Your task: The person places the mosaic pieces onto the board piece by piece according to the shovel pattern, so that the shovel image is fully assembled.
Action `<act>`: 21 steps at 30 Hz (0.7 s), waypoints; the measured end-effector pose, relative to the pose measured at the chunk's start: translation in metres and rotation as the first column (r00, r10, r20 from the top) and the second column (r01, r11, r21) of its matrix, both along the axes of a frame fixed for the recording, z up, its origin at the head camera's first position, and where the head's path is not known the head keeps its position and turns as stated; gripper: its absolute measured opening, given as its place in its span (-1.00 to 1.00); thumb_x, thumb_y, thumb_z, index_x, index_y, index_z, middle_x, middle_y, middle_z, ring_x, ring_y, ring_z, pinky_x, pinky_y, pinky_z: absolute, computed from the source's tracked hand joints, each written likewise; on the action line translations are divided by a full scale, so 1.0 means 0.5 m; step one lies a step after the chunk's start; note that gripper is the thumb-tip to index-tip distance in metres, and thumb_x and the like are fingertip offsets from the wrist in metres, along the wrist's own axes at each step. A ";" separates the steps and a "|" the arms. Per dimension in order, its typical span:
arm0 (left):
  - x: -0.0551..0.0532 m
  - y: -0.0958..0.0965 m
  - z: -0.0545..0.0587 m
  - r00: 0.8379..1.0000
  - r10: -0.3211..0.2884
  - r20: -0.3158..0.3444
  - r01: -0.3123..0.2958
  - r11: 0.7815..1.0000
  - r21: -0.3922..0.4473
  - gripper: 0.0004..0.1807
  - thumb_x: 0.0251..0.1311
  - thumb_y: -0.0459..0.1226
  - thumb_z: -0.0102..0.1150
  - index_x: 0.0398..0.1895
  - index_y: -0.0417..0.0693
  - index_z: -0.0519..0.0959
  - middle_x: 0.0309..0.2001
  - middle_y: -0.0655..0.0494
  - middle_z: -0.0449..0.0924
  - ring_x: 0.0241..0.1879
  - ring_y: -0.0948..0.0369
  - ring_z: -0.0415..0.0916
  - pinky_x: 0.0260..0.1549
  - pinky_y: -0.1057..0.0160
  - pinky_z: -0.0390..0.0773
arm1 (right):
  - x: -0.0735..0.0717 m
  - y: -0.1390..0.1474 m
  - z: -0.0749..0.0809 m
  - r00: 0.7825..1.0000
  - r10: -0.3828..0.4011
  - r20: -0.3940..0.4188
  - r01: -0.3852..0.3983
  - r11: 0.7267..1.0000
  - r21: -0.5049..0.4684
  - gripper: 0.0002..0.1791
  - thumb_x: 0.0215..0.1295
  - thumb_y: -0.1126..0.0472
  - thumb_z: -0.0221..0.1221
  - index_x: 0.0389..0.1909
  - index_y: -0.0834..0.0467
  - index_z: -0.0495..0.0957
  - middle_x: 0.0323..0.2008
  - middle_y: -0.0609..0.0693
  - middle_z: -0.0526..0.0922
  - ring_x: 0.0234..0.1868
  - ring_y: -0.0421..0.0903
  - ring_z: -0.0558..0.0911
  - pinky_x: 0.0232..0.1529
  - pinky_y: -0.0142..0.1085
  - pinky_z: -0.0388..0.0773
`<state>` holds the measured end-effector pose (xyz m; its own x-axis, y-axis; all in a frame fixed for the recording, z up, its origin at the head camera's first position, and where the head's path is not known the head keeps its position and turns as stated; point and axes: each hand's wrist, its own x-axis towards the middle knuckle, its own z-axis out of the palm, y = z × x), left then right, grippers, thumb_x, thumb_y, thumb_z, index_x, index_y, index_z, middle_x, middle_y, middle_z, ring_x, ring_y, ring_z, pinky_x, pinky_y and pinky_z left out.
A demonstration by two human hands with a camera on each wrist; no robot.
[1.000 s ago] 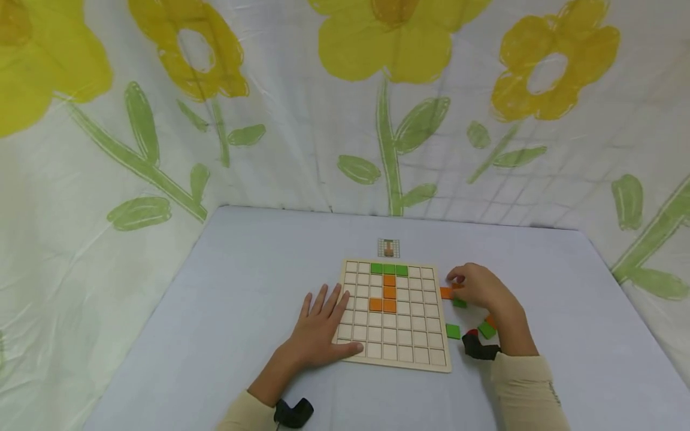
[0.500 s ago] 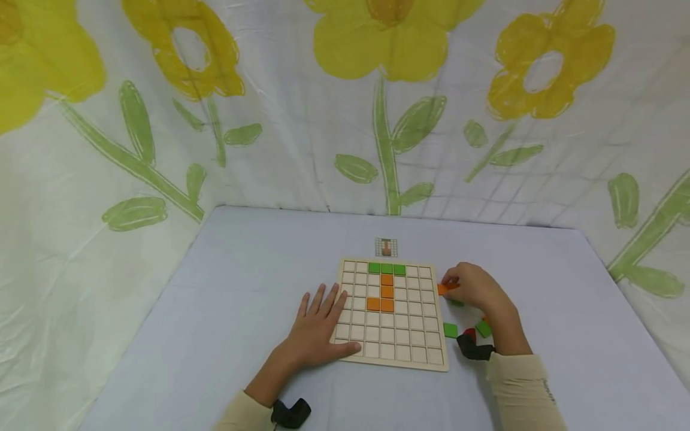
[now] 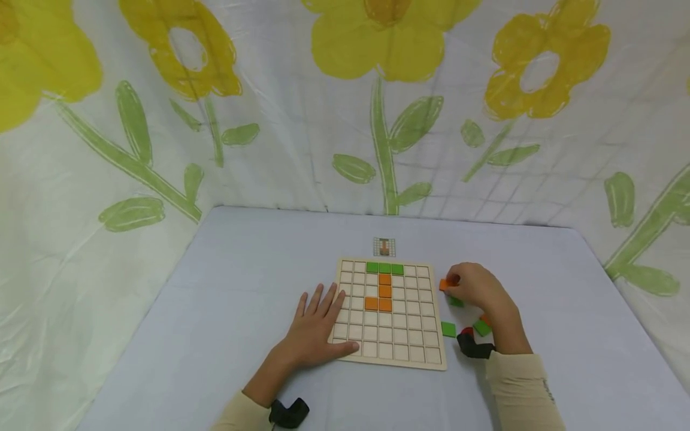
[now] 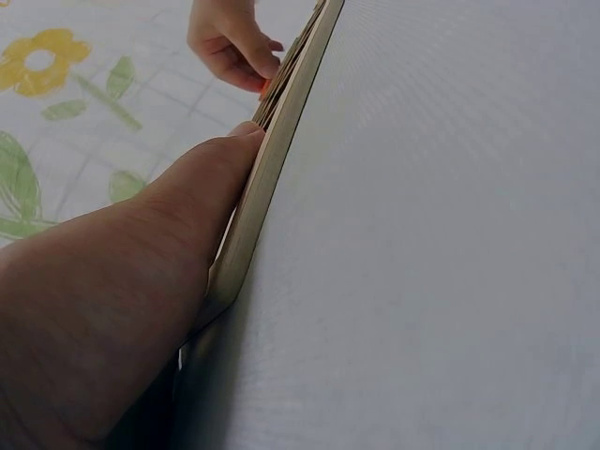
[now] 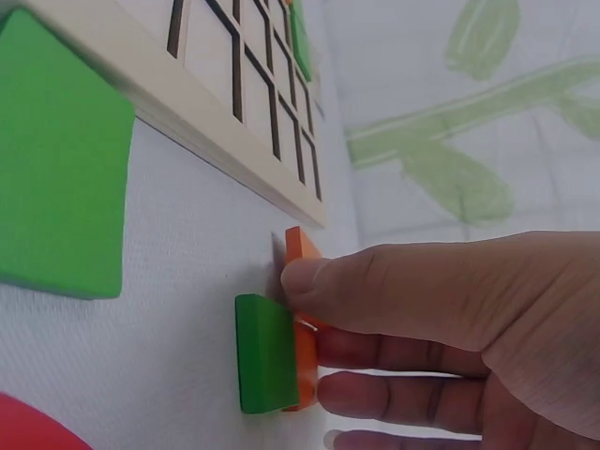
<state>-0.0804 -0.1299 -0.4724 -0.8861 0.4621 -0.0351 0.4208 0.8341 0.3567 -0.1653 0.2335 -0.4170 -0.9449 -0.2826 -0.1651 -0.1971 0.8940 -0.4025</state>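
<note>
The right grip (image 3: 477, 286) is pinching an orange tile (image 3: 444, 284) just beside the board (image 3: 401, 335), on the side facing the tabletop's (image 3: 560, 299) right edge. The tile is seeming light, stiff and sturdy, perhaps slightly slippery; its opposite sides are probably offering the surest hold. The left grip (image 3: 312, 332) is resting spread on the board.

The pale-covered table (image 3: 215, 287) carried a gridded wooden board (image 3: 401, 335), a small grid-patterned card (image 3: 384, 247) beyond it, and loose green tiles (image 3: 448, 329) and orange tiles (image 3: 486, 318) at the board's right.
</note>
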 end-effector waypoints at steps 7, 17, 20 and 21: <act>0.000 0.000 0.001 1.000 0.000 0.008 0.000 1.000 -0.004 0.20 0.15 0.47 -0.03 0.63 -0.09 -0.08 0.62 -0.05 -0.28 0.56 -0.11 -0.42 0.39 -0.26 -0.39 | 0.002 0.000 0.006 1.000 -0.001 0.019 0.001 1.000 -0.007 -0.79 0.21 0.27 0.33 -0.20 0.31 0.68 -0.26 0.09 0.68 -0.23 0.05 0.60 -0.17 0.01 0.56; -0.001 0.000 0.000 1.000 0.002 0.005 -0.002 1.000 -0.015 0.20 0.14 0.49 -0.05 0.63 -0.08 -0.09 0.62 -0.04 -0.28 0.56 -0.09 -0.43 0.39 -0.25 -0.38 | 0.003 -0.001 0.006 1.000 0.007 0.003 -0.007 1.000 0.005 -0.78 0.24 0.26 0.34 -0.17 0.32 0.68 -0.25 0.10 0.68 -0.21 0.07 0.61 -0.16 0.02 0.56; -0.001 0.000 0.001 1.000 0.001 0.008 -0.001 1.000 -0.011 0.20 0.14 0.48 -0.04 0.63 -0.08 -0.09 0.62 -0.04 -0.28 0.56 -0.10 -0.43 0.39 -0.25 -0.39 | 0.003 -0.004 0.011 1.000 0.019 -0.011 -0.019 1.000 0.002 -0.79 0.23 0.26 0.34 -0.18 0.32 0.68 -0.26 0.10 0.69 -0.21 0.06 0.62 -0.14 0.03 0.56; -0.001 0.000 0.001 1.000 0.000 0.007 0.000 1.000 -0.010 0.20 0.14 0.48 -0.04 0.63 -0.08 -0.08 0.62 -0.05 -0.28 0.56 -0.10 -0.42 0.39 -0.25 -0.38 | 0.003 -0.006 0.011 1.000 0.020 -0.014 -0.020 1.000 0.002 -0.79 0.23 0.27 0.34 -0.18 0.32 0.69 -0.26 0.09 0.69 -0.21 0.06 0.62 -0.14 0.02 0.56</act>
<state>-0.0809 -0.1299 -0.4720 -0.8860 0.4613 -0.0459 0.4181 0.8379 0.3507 -0.1637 0.2305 -0.4113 -0.9412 -0.3016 -0.1521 -0.2210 0.8904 -0.3979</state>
